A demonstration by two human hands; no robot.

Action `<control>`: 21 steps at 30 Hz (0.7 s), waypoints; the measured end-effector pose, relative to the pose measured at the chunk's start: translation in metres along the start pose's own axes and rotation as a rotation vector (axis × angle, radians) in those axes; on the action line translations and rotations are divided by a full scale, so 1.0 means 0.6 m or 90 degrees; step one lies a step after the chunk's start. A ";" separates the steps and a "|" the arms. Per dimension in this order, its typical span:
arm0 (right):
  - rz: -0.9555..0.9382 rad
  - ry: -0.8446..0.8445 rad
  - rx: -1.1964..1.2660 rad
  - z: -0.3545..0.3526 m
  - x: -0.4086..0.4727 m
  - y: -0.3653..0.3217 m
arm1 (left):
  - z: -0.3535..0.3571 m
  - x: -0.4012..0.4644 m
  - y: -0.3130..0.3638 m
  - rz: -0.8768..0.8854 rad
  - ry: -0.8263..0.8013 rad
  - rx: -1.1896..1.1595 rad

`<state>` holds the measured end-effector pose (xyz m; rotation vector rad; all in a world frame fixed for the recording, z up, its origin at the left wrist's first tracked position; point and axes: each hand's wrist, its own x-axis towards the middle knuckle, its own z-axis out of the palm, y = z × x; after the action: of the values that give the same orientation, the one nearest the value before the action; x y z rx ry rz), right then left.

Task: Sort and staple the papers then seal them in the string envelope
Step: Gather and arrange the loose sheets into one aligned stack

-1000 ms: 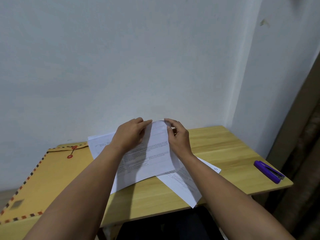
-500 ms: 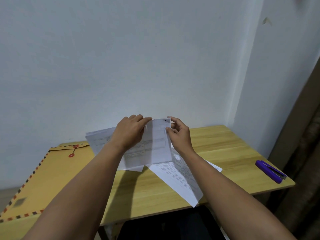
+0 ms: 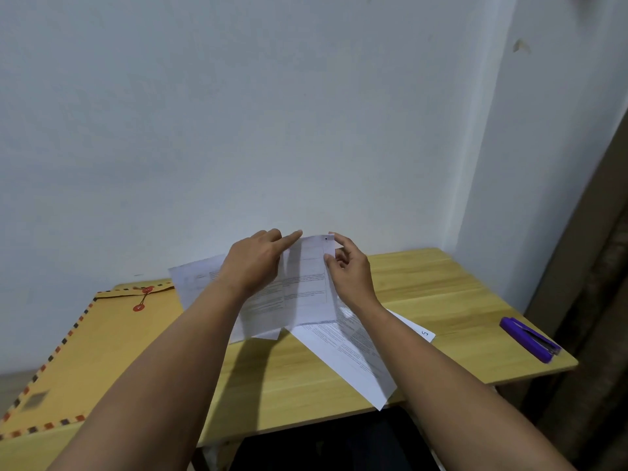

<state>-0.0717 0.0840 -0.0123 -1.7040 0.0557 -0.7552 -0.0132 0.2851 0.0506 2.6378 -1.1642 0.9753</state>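
Up comes the sheet (image 3: 302, 283), higher off the table (image 3: 441, 287) than a second ago, left hand (image 3: 253, 263) and right hand (image 3: 346, 270) pinching its top corners. Thin, floppy paper; edges look the safest hold. Envelope (image 3: 102, 341) lies left, stapler (image 3: 530, 338) far right.

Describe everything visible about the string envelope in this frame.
The string envelope is large, kraft-brown paper with a striped red, dark and tan border. It lies flat on the left part of the wooden table, flap at the far end and apparently closed, with two red discs joined by a string. A faint grey patch marks its near corner. A sheet of paper overlaps its far right edge; neither hand touches it.
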 end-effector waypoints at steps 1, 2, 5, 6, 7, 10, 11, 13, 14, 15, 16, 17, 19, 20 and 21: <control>-0.007 0.008 -0.004 0.000 -0.001 -0.002 | -0.003 0.001 -0.001 -0.002 -0.003 0.000; -0.016 0.015 -0.008 0.001 -0.003 -0.006 | -0.005 0.003 -0.002 -0.003 -0.007 -0.004; -0.036 0.026 -0.008 0.005 -0.007 -0.012 | -0.015 0.009 -0.008 -0.008 -0.028 -0.023; -0.034 0.026 -0.007 0.006 -0.007 -0.013 | -0.019 0.010 -0.013 -0.013 -0.034 -0.032; -0.028 0.021 -0.005 0.009 -0.007 -0.015 | -0.021 0.010 -0.018 -0.022 -0.039 -0.045; 0.009 -0.020 0.003 0.021 -0.011 -0.019 | -0.027 0.001 -0.032 -0.054 -0.050 -0.094; 0.028 -0.038 0.014 0.027 -0.016 -0.022 | -0.026 -0.006 -0.036 -0.063 -0.047 -0.108; 0.079 -0.084 0.053 0.039 -0.028 -0.026 | -0.022 -0.026 -0.044 -0.087 -0.032 -0.135; 0.101 -0.111 0.070 0.045 -0.033 -0.026 | -0.018 -0.038 -0.050 -0.102 -0.029 -0.148; 0.117 -0.136 0.079 0.053 -0.038 -0.023 | -0.013 -0.050 -0.060 -0.121 -0.037 -0.152; 0.129 -0.161 0.088 0.061 -0.045 -0.021 | -0.007 -0.061 -0.071 -0.140 -0.053 -0.155; 0.139 -0.184 0.091 0.069 -0.052 -0.018 | -0.001 -0.072 -0.083 -0.157 -0.071 -0.159; 0.155 -0.223 0.092 0.083 -0.063 -0.010 | 0.005 -0.092 -0.098 -0.185 -0.092 -0.172; 0.160 -0.236 0.090 0.090 -0.067 -0.006 | 0.008 -0.101 -0.104 -0.202 -0.094 -0.183; 0.164 -0.246 0.079 0.097 -0.070 -0.001 | 0.011 -0.110 -0.107 -0.219 -0.093 -0.194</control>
<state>-0.0755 0.1517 -0.0352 -1.6570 -0.0387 -0.2283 0.0017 0.3695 0.0167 2.5690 -0.7686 0.5090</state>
